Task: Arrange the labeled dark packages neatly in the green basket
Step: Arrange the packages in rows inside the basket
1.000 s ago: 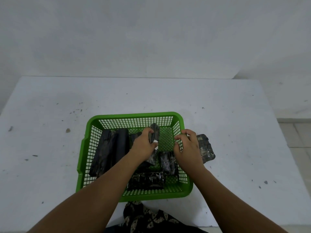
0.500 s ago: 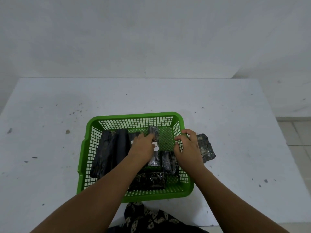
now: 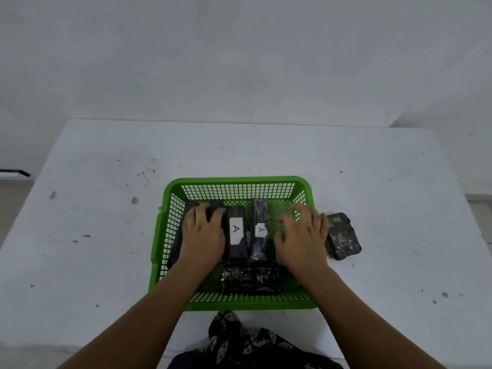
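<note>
A green mesh basket (image 3: 237, 302) sits near the table's front edge. Inside it, two dark packages with white "A" labels lie side by side lengthwise: one (image 3: 235, 233) at centre-left, one (image 3: 260, 230) just right of it. A shiny dark package (image 3: 250, 279) lies crosswise near the front wall. My left hand (image 3: 203, 233) lies flat on dark packages at the basket's left side, fingers resting on their tops. My right hand (image 3: 303, 235) hovers over the basket's right part with fingers spread, holding nothing. One more dark package (image 3: 343, 237) lies on the table outside the right wall.
The white table (image 3: 106, 235) carries small dark specks and a pebble (image 3: 134, 200) left of the basket. A wall stands behind the far edge. Patterned dark cloth (image 3: 247, 342) shows below the front edge.
My left hand has let go of the narrow package, which now lies flat with its label up, and has moved left onto the left packages. My right hand has left the rim and spread open.
</note>
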